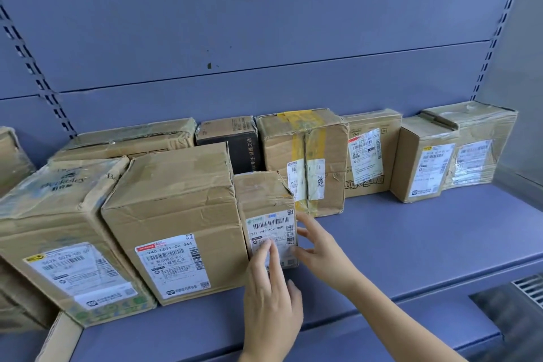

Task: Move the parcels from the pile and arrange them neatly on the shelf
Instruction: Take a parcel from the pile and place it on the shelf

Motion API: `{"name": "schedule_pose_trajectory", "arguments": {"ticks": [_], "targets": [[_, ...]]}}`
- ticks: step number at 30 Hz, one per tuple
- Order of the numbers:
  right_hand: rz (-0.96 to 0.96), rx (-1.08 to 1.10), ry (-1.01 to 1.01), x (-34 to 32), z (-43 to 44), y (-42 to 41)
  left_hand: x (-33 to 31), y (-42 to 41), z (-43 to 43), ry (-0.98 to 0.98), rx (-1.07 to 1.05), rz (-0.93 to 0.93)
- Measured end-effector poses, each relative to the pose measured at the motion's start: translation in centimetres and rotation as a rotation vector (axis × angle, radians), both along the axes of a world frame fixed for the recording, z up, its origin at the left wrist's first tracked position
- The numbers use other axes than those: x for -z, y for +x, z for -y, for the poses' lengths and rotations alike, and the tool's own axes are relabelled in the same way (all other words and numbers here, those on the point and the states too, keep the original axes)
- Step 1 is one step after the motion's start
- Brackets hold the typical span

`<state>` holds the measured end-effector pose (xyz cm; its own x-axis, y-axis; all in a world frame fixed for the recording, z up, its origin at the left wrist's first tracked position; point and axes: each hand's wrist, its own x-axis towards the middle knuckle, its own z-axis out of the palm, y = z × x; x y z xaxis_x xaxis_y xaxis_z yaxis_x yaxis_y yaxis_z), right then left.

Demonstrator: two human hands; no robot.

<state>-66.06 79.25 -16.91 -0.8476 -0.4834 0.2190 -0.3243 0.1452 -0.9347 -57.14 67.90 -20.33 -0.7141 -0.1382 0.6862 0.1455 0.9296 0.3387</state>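
Blue shelf's (411, 244) small parcel (263, 197) touches a large box (176, 209), yellow-taped box (305, 150) behind.

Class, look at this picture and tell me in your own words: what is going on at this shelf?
A person is settling a small narrow parcel upright on the blue shelf, right beside a larger box in the front row. The left hand presses straight fingers against the parcel's label, while the right hand touches its right edge with fingers spread. Other parcels stand in a row along the back.
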Motion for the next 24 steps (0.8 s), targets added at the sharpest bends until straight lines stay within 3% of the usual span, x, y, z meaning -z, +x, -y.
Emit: {"name": "schedule_pose_trajectory", "arguments": {"ticks": [10, 24], "targets": [[-0.02, 0.034, 0.038, 0.3, 1.1, -1.2, 0.0, -0.4, 0.2, -0.05, -0.02, 0.221], [-0.082, 0.068, 0.063, -0.1, 1.9, -0.7, -0.9, -0.6, 0.1, -0.018, -0.066, 0.318]]}}
